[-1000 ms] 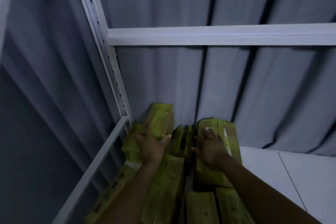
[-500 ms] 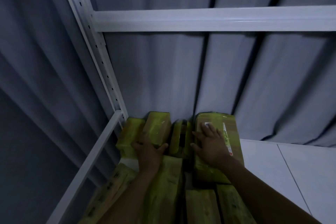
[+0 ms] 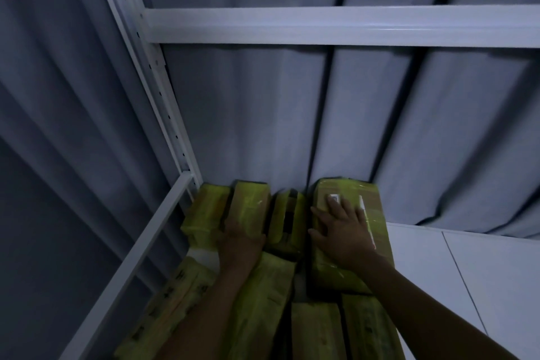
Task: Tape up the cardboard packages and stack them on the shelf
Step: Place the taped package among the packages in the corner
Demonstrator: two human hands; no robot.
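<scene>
Cardboard packages (image 3: 210, 207), glossy and yellow-taped, crowd together; left hand (image 3: 242, 239) and right hand (image 3: 342, 231) lie flat on them

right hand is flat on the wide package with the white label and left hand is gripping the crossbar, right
Not quite. The head view shows the right hand flat on the wide package, but the left hand is not on the crossbar; it rests on a narrower package to the left.
</scene>
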